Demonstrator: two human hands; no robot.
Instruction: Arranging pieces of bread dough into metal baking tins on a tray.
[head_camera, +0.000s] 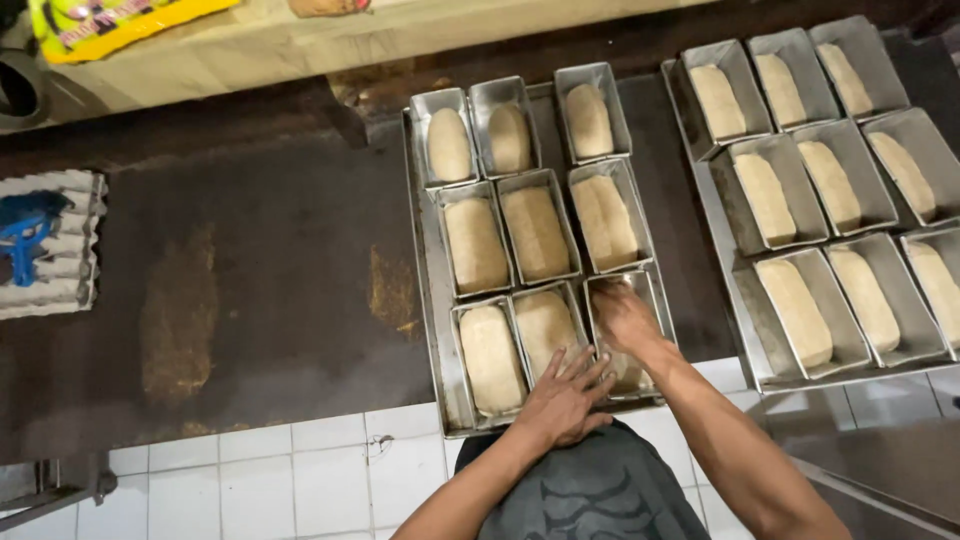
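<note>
A metal tray (428, 300) holds several rectangular loaf tins, each with a pale lump of dough (475, 243) in it. My right hand (622, 318) is down inside the near-right tin (656, 296), fingers pressed on its dough. At the near edge of the tray my left hand (562, 400) lies flat, fingers spread, against the rim of the near-middle tin (546, 328). Neither hand lifts anything.
A second tray (745, 330) to the right carries several more filled tins. The trays sit on a dark worn worktop (250, 280) with a white tiled front edge (300, 470). A stack of grey egg cartons (55, 245) with a blue tool lies at far left.
</note>
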